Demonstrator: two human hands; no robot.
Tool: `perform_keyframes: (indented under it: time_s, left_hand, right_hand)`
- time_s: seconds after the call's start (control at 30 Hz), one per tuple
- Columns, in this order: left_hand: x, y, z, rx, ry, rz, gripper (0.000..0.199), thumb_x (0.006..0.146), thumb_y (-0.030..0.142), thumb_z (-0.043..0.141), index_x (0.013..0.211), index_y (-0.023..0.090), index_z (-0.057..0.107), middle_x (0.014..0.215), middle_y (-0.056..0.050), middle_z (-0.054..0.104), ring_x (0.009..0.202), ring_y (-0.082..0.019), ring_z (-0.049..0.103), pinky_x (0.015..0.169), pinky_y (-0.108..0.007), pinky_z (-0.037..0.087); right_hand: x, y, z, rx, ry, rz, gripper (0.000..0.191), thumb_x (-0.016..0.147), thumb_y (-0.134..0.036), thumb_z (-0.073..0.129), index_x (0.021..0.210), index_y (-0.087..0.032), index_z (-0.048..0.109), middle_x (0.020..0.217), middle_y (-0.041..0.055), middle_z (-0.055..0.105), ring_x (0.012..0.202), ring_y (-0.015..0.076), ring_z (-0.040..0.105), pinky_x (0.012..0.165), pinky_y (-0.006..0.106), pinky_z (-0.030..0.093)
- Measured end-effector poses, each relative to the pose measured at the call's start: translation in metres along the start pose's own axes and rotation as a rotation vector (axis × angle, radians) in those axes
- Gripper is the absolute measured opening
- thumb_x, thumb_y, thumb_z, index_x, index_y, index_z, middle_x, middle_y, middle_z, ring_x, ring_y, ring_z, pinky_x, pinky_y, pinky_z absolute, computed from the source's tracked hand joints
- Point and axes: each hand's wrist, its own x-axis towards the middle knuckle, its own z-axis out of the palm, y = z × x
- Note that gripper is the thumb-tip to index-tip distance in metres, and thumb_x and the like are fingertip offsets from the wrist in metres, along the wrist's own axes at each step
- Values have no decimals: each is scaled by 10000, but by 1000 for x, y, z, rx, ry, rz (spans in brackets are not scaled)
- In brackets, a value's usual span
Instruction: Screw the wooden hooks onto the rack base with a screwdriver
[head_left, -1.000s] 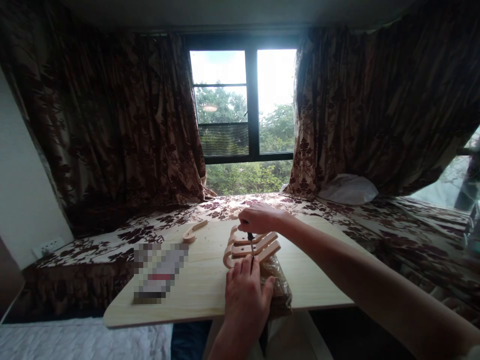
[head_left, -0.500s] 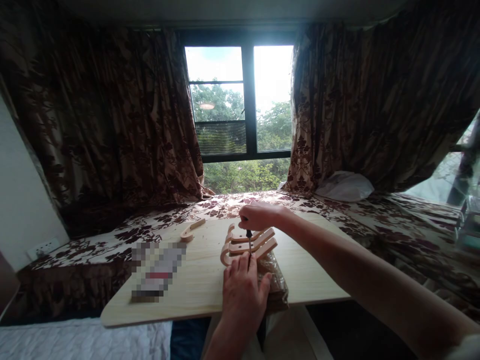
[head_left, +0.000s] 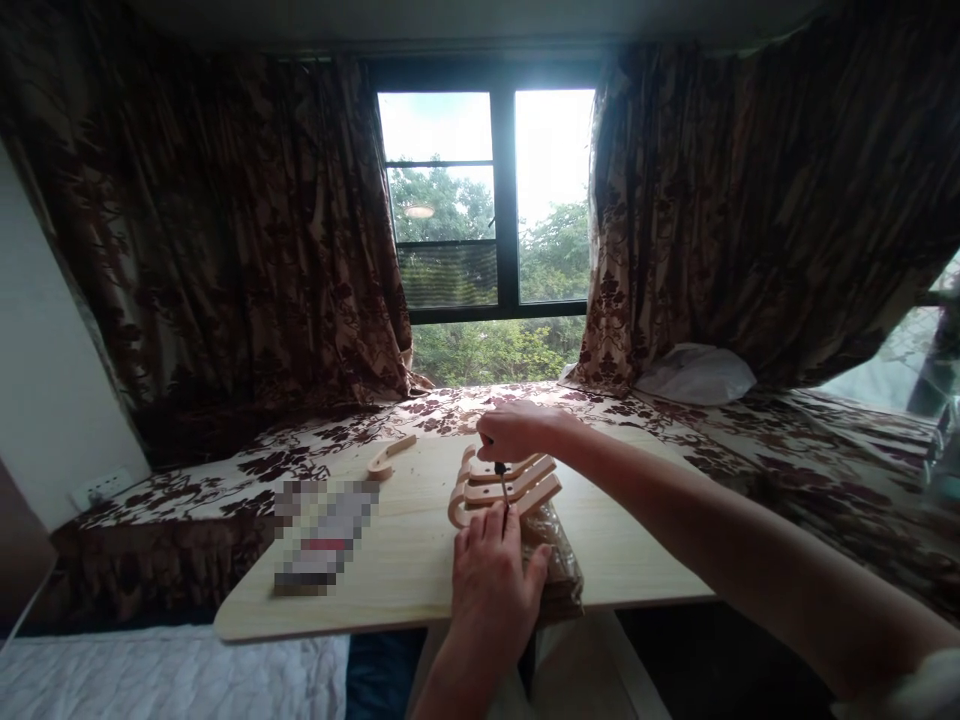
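My right hand is wrapped round the handle of a screwdriver, whose shaft points down at the nearest of several curved wooden pieces. These pieces lie side by side, partly over a stack in clear plastic wrap. With fingers pressed on the nearest wooden piece, my left hand lies beside the screwdriver's tip and hides it. Another curved wooden piece rests alone farther back on the pale wooden table.
A pixelated flat item lies at the table's left. Behind the table is a flower-patterned cover, with a white bag at the back right. Patterned curtains flank the window.
The view has shifted slightly, so everything sits a little farther right. The screwdriver's shaft leans a bit more. Both hands keep nearly the same places on the work.
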Motion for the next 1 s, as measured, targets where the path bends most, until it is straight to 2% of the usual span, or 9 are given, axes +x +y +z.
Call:
perform_keyframes:
  time_s: [0.17, 0.27, 0.43, 0.53, 0.77, 0.9, 1.0]
  left_hand:
    - [0, -1, 2, 3, 18, -1, 461, 874, 385, 479, 1260, 137, 522, 1281, -96, 533, 1174, -267, 431, 1001, -422, 329]
    - [1, -2, 3, -1, 19, -2, 462, 874, 385, 479, 1266, 146, 517, 1285, -90, 529, 1178, -261, 426, 1004, -412, 324]
    - [0, -1, 2, -15, 12, -12, 453, 873, 373, 481, 1267, 153, 515, 1284, -85, 521, 1178, -259, 418, 1004, -408, 314]
    - [0, 0, 1, -25, 17, -11, 448, 868, 365, 488, 1262, 153, 519, 1266, -79, 530, 1170, -255, 421, 996, -400, 316]
    - [0, 0, 1, -31, 14, -20, 443, 872, 368, 475, 1259, 159, 522, 1281, -80, 521, 1180, -255, 412, 1005, -397, 303]
    - [0, -1, 1, -33, -4, -19, 453, 870, 368, 477, 1266, 151, 516, 1286, -81, 519, 1182, -256, 409, 1012, -403, 296]
    - [0, -1, 1, -33, 0, -23, 450, 871, 368, 476, 1262, 149, 521, 1286, -82, 521, 1185, -261, 409, 1008, -411, 301]
  right_hand:
    - [-7, -5, -9, -29, 9, -27, 268, 909, -343, 533, 1095, -157, 586, 1073, 69, 608, 891, 183, 604, 757, 383, 510]
    - [-7, -4, -7, -28, 22, -56, 258, 908, -329, 536, 1098, -162, 587, 1096, 71, 601, 922, 190, 597, 781, 395, 502]
    - [-2, 2, 2, -26, 7, 17, 276, 910, -340, 531, 1110, -154, 578, 1078, 72, 604, 887, 183, 605, 749, 380, 514]
    - [-3, 2, 0, -38, -5, 40, 276, 911, -337, 531, 1112, -154, 576, 1073, 70, 606, 874, 179, 608, 738, 372, 517]
    - [-1, -4, -2, -47, -25, -11, 264, 903, -323, 545, 1104, -157, 583, 1098, 72, 600, 921, 191, 598, 779, 397, 504]
    - [-1, 4, 3, -47, -41, 51, 279, 909, -338, 534, 1118, -157, 575, 1095, 74, 600, 905, 188, 602, 763, 389, 509]
    - [-6, 8, -2, -52, -69, 74, 289, 908, -351, 533, 1115, -153, 576, 1081, 73, 604, 892, 187, 605, 753, 386, 512]
